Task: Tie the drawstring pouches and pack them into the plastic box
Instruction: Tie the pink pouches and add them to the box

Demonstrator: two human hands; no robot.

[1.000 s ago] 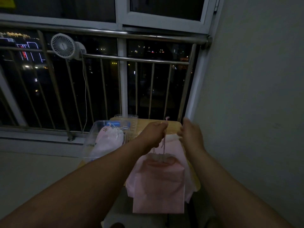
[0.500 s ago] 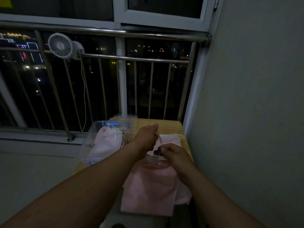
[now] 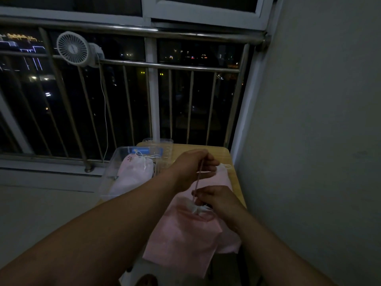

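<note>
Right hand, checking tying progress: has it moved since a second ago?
Yes. The right hand came nearer, from the wooden table's far edge to the pink pouch's gathered neck.

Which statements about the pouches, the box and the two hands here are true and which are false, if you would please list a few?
1. The left hand holds the drawstring taut above the pink pouch. True.
2. The plastic box holds nothing. False: a pale pouch lies in it.
3. The right hand pinches the pink pouch at its gathered neck. True.
4. The small fan stands on the table. False: it hangs on the railing.
5. The plastic box sits to the right of both hands. False: it sits to their left.
</note>
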